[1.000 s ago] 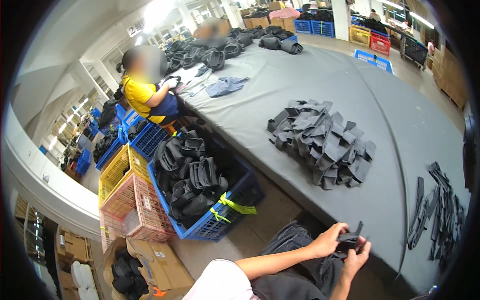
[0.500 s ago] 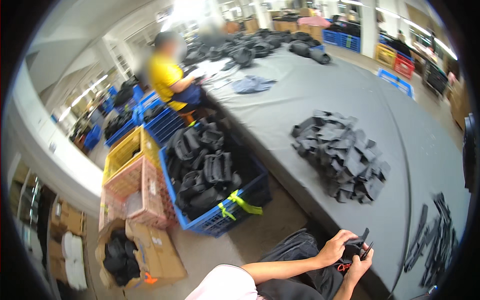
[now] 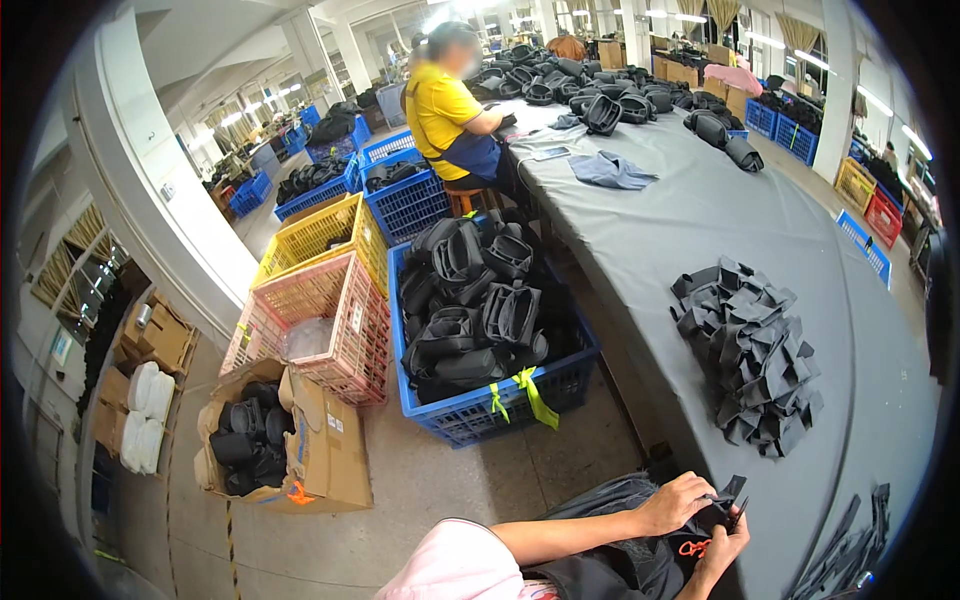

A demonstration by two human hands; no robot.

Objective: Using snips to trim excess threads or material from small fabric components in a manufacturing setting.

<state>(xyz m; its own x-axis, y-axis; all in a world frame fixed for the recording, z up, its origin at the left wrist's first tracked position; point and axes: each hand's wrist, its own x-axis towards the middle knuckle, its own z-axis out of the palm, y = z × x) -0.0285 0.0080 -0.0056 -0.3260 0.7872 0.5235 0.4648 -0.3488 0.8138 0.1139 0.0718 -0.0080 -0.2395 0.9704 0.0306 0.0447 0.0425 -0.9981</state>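
My left hand (image 3: pixel 678 503) is closed, its fingertips pinching the edge of a black fabric piece (image 3: pixel 708 517) above my lap. Just right of it and lower, my right hand (image 3: pixel 727 548) is closed around the same piece. A slim dark pointed tip (image 3: pixel 741 508) sticks up beside the right fingers; its kind is unclear. An orange looped item (image 3: pixel 692 548) shows between my hands, partly hidden. A short dark grey strip end (image 3: pixel 735 487) rises above the fingers. On the grey-covered table near my hands lies a heap of dark grey folded fabric tabs (image 3: pixel 750 360).
Left of the table (image 3: pixel 640 230) stand a blue crate (image 3: pixel 470 425) of black bags, a pink crate (image 3: pixel 345 350), a yellow crate (image 3: pixel 365 235) and a cardboard box (image 3: pixel 335 450). A person in yellow (image 3: pixel 440 110) sits at the table's far left. Black strips (image 3: pixel 850 550) lie near right.
The view has turned left and up, so the table, crates and seated person appear farther right. My hands stay together on the black fabric piece.
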